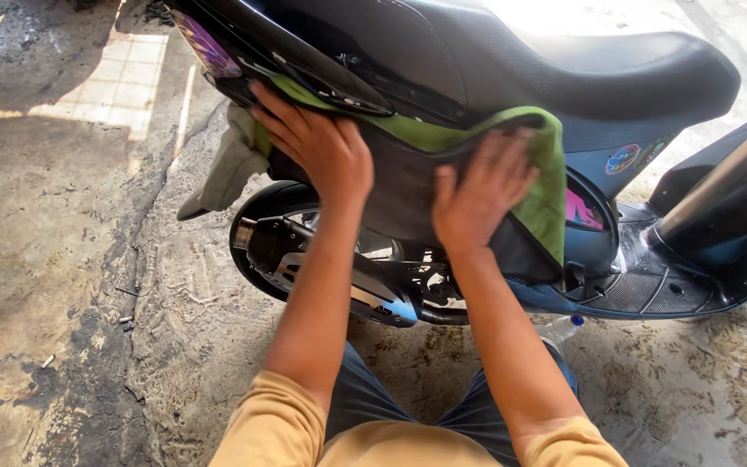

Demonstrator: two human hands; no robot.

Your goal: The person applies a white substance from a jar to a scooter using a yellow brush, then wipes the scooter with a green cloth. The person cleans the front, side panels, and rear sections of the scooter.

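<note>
Both hands, left (317, 143) and right (482, 186), press flat (grip apart) on green cloth (443, 138) edge.

Stained, cracked concrete floor (71, 259), sunlit tiled patch (118, 82) beyond.

Scooter blocks ahead, floor open at left

The seat (564, 60) overhangs above, the exhaust (330, 277) juts below; bare concrete floor (54, 259) lies open leftward.
</note>
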